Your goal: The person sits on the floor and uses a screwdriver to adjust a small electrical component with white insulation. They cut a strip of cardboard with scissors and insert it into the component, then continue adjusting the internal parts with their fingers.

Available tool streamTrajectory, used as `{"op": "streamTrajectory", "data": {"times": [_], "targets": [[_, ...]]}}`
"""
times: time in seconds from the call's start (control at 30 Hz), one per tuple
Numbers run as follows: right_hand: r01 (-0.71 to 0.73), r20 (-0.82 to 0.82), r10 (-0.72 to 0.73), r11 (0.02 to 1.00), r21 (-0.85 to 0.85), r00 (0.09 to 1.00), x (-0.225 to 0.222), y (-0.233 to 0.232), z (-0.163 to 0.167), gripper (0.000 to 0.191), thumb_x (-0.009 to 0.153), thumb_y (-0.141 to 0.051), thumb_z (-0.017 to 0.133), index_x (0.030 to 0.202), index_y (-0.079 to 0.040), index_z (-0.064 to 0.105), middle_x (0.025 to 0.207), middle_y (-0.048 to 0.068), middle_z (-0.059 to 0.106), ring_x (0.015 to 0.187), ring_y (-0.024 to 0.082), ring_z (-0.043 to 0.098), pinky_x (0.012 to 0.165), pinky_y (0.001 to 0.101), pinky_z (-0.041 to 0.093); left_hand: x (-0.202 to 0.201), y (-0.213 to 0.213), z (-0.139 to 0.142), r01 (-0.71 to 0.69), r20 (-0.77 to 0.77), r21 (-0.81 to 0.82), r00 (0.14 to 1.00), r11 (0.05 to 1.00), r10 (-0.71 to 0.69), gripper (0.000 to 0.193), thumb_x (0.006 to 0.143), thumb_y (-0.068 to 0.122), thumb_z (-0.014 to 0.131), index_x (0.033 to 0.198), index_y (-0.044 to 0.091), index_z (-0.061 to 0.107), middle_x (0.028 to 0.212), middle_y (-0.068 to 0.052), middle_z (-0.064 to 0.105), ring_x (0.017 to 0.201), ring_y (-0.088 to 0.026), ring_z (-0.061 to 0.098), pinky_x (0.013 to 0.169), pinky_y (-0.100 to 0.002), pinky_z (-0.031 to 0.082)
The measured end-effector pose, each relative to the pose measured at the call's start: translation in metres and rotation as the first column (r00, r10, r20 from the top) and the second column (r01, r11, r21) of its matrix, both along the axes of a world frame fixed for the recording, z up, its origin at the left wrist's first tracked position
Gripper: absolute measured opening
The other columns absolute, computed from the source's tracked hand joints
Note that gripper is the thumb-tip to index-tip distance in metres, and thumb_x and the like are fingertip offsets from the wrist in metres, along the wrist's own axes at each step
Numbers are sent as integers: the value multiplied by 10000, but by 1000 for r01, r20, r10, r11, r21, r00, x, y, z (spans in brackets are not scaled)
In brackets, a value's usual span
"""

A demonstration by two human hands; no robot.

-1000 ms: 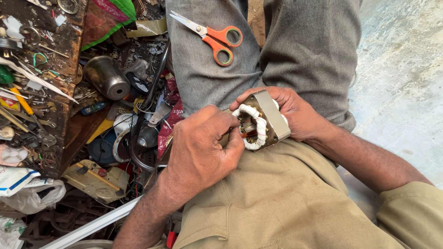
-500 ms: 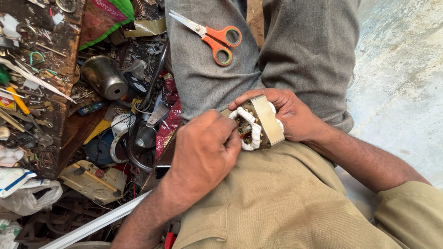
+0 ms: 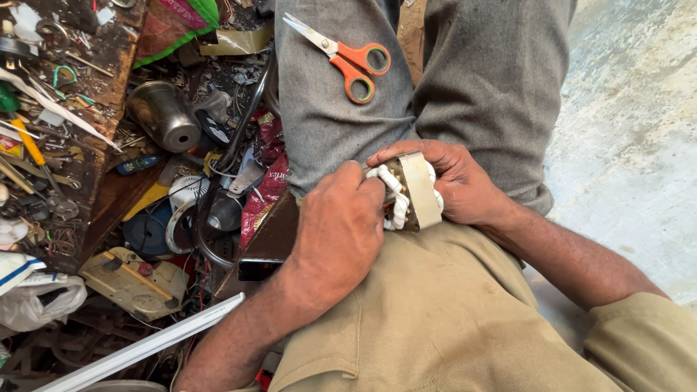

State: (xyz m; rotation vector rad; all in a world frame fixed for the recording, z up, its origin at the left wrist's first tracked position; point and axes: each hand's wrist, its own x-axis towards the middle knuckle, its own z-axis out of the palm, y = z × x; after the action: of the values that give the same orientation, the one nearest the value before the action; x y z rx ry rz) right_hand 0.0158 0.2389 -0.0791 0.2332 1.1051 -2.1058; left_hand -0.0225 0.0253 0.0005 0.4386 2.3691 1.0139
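Note:
A small motor stator (image 3: 411, 192) with white-taped windings and a pale metal band rests on my lap against the grey trouser leg (image 3: 465, 80). My right hand (image 3: 454, 181) cups it from the far side, fingers wrapped over its top. My left hand (image 3: 340, 229) is closed against its near face, fingertips pressed into the white windings; what they pinch is hidden. Orange-handled scissors (image 3: 348, 58) lie on my thigh above both hands.
A cluttered heap of scrap sits to the left: a steel cup (image 3: 163, 116), a dark rubber belt (image 3: 218, 210), a yellow-handled screwdriver (image 3: 29, 145), a beige plastic casing (image 3: 134, 283), a white plastic strip (image 3: 138, 348). Bare concrete floor (image 3: 632, 131) lies to the right.
The stator has been turned in my hands so its metal band now faces up and less of the white winding shows. My left hand stays pressed on it.

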Motion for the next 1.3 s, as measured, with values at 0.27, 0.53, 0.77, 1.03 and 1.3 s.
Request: {"op": "streamTrajectory", "data": {"times": [0.27,0.53,0.77,1.03,1.3], "targets": [[29,17,-29,998,-51,999,1,2,-2,399,971,-3,702,1363,-46,639,1405,114,661,1304,199,637,1141,369,530,6,-10,1,-58,-6,94,998,994,59,79,823,45,657,873,-9,629,895,-196,596,851,-415,642,733,-516,514],[112,183,-96,990,-82,978,3,7,-9,374,975,5,720,1341,-33,654,1379,131,664,1221,216,655,1079,389,548,4,8,-28,-26,-12,73,1000,997,27,90,884,20,566,871,-18,647,883,-235,619,799,-412,662,725,-526,534],[100,206,-73,988,-120,976,-2,6,-5,322,983,-47,701,1301,-48,650,1375,154,657,1209,207,678,1048,370,583,-17,-32,-25,106,21,315,993,943,-119,111,889,29,593,947,35,688,896,-165,611,844,-369,658,710,-490,520],[73,215,-42,988,-137,976,-4,9,-4,409,1031,14,712,1433,23,636,1122,89,718,991,123,681,884,285,578,-38,-34,-24,361,-283,283,917,889,-282,50,862,91,628,874,87,677,988,-88,557,940,-274,570,778,-438,468],[118,291,-88,989,-87,953,-2,10,-5,418,973,-1,687,1385,3,618,1200,99,722,1011,146,707,892,312,599,-33,-19,-26,423,-416,141,845,895,-334,69,843,141,650,804,107,695,1029,-66,594,929,-222,559,747,-409,431]]}}
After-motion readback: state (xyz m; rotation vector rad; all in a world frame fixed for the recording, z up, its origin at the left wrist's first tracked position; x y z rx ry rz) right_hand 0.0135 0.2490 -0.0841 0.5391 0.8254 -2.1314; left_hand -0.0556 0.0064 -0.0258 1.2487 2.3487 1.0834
